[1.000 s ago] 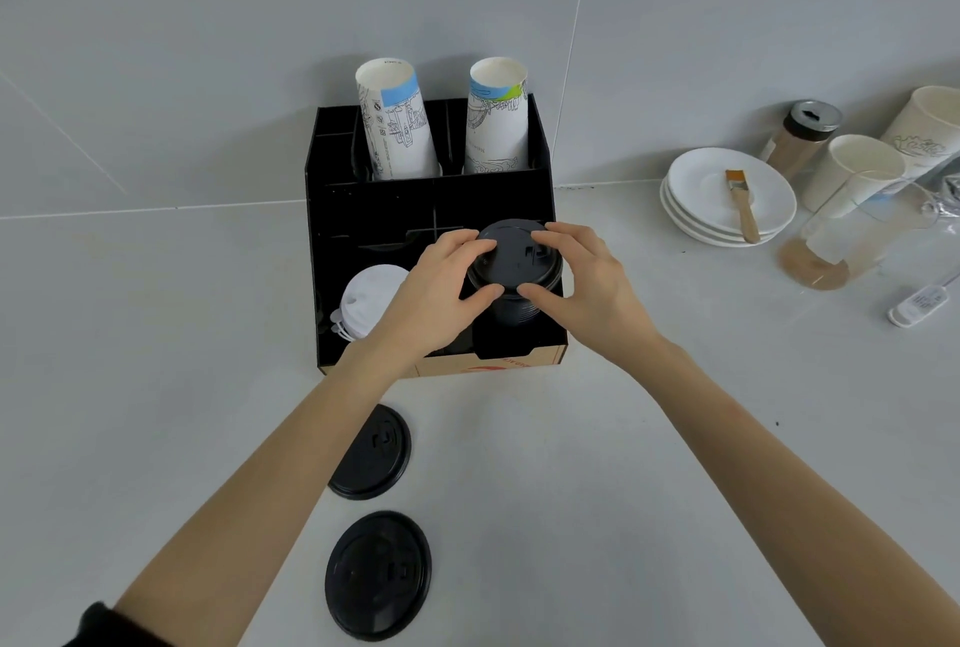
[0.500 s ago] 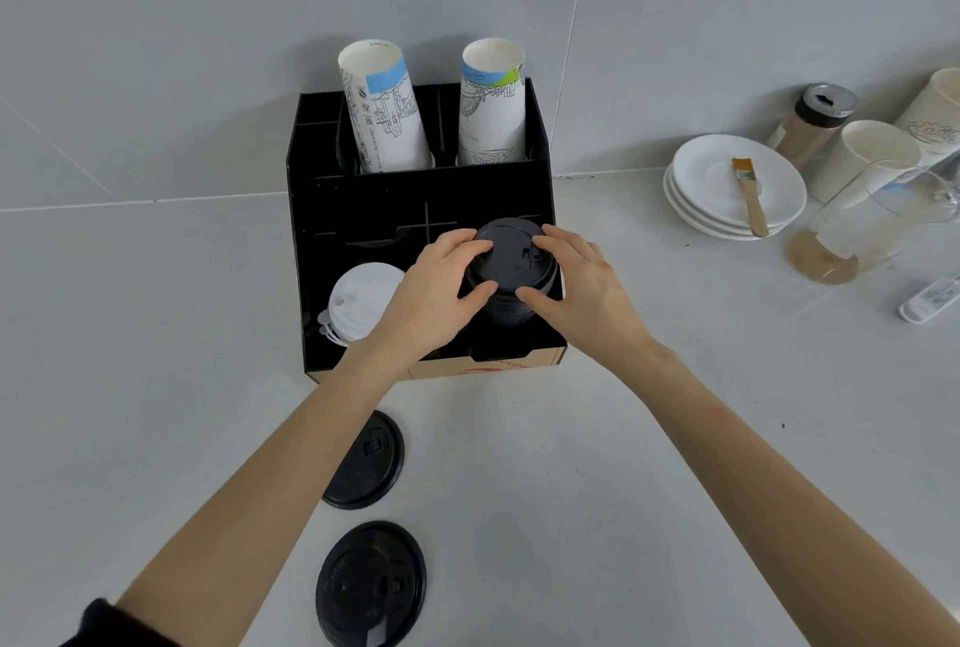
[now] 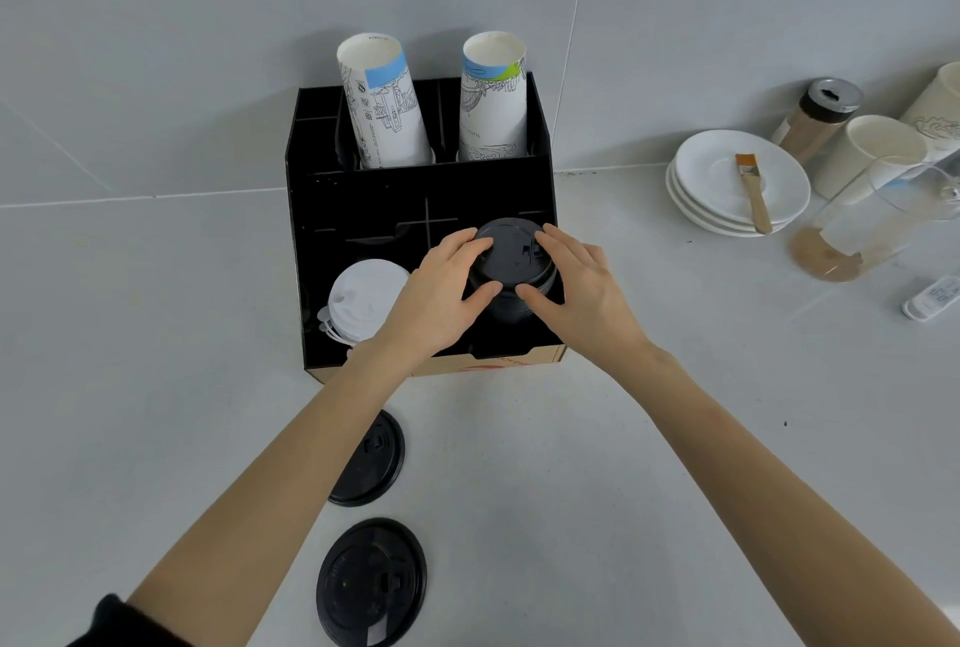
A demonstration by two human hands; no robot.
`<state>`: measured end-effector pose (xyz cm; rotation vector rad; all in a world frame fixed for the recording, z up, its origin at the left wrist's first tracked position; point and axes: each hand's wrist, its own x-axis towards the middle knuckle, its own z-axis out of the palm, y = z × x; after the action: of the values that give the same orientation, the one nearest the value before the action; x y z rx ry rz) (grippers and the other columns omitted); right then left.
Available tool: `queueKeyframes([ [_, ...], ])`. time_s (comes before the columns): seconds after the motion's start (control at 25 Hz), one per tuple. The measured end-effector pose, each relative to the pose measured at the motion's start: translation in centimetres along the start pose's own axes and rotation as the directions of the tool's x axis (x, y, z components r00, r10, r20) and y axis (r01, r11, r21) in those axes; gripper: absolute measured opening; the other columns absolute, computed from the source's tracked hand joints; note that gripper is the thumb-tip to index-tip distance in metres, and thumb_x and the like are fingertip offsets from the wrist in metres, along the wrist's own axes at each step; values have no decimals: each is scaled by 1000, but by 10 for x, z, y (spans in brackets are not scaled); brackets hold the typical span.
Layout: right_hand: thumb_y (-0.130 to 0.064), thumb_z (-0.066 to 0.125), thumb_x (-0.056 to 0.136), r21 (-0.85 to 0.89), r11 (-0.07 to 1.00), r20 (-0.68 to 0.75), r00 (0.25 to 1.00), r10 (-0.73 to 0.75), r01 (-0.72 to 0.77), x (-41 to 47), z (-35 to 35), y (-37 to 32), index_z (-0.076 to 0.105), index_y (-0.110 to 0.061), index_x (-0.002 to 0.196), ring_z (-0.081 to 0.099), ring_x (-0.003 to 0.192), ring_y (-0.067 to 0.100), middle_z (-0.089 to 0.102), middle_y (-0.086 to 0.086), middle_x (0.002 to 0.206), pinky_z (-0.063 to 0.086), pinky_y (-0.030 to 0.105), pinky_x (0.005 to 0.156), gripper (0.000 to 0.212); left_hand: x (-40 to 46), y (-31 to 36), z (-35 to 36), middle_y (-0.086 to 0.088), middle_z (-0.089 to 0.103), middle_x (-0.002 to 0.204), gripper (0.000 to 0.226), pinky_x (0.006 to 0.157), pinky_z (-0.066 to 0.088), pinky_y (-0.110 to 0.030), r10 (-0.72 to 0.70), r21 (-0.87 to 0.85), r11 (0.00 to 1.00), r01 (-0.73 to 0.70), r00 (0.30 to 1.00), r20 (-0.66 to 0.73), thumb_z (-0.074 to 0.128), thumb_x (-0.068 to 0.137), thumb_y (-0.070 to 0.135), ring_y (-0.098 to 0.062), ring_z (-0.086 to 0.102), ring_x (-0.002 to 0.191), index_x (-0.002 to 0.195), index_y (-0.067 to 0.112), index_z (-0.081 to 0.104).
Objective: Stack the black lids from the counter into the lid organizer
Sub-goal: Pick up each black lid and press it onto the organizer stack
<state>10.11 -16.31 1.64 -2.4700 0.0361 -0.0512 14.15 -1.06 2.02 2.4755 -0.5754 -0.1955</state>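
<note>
Both hands, left hand [image 3: 441,290] and right hand [image 3: 576,290], grip the lid stack [image 3: 511,261] in the organizer [image 3: 311,251], seating it. Next, probably, fetch the two lids [image 3: 370,459] [image 3: 371,581] on the table [image 3: 597,490] before the organizer.

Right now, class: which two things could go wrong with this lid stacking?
1. Both hands, left and right, press the black stack; tilted, it might jam in the organizer.
2. Two lids lie under the left forearm, which might knock them.
</note>
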Motion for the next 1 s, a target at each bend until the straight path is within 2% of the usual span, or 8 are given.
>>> queueKeyframes([
  [0.28,-23,56,85,-28,999,-43,998,-39,38,-9,-3,-10,30,-11,135,27,133,29,29,9,149,31,44,109,57,-10,-2,-7,-9,27,149,53,109,30,-39,-3,0,1000,3,1000,15,53,87,23,-25,30,135,134,13,31],
  [0.48,-18,57,84,-4,991,-55,990,-132,132,-24,1,-28,36,-9,132,31,133,28,35,11,145,32,44,109,53,-32,-10,-21,-9,31,147,50,108,29,-36,-19,-11,1000,19,1000,-19,53,87,23,-24,31,134,133,13,33],
  [0.6,-18,57,84,-9,981,-23,980,-195,195,-35,11,-39,36,-10,131,31,134,25,37,9,144,30,41,109,52,-53,-16,-31,-7,35,145,49,108,26,-34,-58,-26,998,57,997,-55,53,87,22,-23,32,133,132,13,35],
  [0.8,-18,56,85,2,965,52,964,-262,262,-53,34,-54,36,-11,131,33,134,23,40,9,143,28,39,110,51,-97,-35,-38,-8,41,140,48,103,33,-34,-117,-44,993,113,988,-101,55,86,19,-25,38,127,130,11,38],
  [1.0,-19,57,85,15,950,170,936,-310,312,-68,59,-61,35,-12,133,33,133,22,40,7,142,25,33,110,53,-136,-57,-36,-7,41,139,49,105,31,-34,-175,-44,984,172,981,-89,55,86,19,-23,40,126,131,14,37],
])
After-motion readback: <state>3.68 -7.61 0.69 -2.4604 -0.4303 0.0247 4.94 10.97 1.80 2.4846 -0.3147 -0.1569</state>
